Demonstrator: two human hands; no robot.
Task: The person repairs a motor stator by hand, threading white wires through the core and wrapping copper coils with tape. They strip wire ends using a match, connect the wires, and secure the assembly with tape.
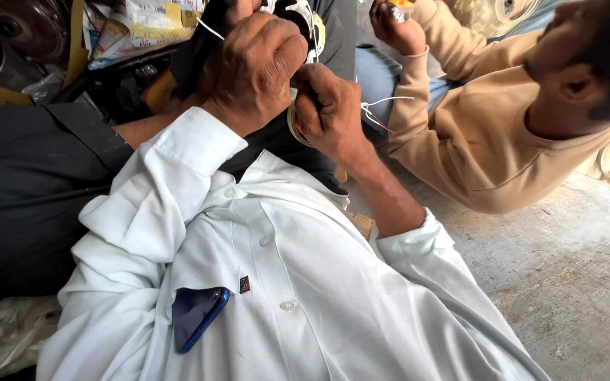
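Pale ring-shaped coil, wrapped in tape or cord, pinched edge-on in the right hand, fingers curled shut around its rim. Just left of it and slightly farther out, left hand fisted tight on a black part, thin white wire running out past its knuckles. Hands nearly touching, both clamped.

Nearer than the hands, white shirt sleeves and a blue phone poking from the chest pocket. To the right of the right hand, loose white and red wire ends hanging free.

Judged as mid-binding or lead-dressing on the coil; next move likely calling for steady tension and a firm pinch on the ring.

Farther right, another person in a tan sweater, hand closed on something small. Beyond the left hand, metal clutter.
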